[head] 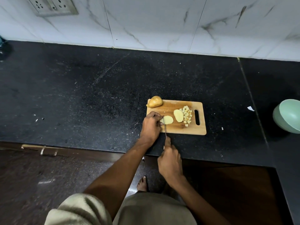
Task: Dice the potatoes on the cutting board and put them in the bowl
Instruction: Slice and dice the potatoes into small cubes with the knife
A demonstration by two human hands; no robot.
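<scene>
Now left hand (151, 125) pins potato slice (168, 119), right grip (169, 161) seemingly wraps knife (165, 127); black speckled counter (81, 95)

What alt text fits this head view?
A person's left hand steadies a pale potato slice on a wooden cutting board while the right hand cuts it with a knife. Diced potato cubes lie by the board's handle; a mint-green bowl sits far right.

One cutting board (177, 129), one bowl (287, 116), one knife (164, 125) — two potato slabs (178, 115), one unpeeled potato piece (155, 101).
</scene>
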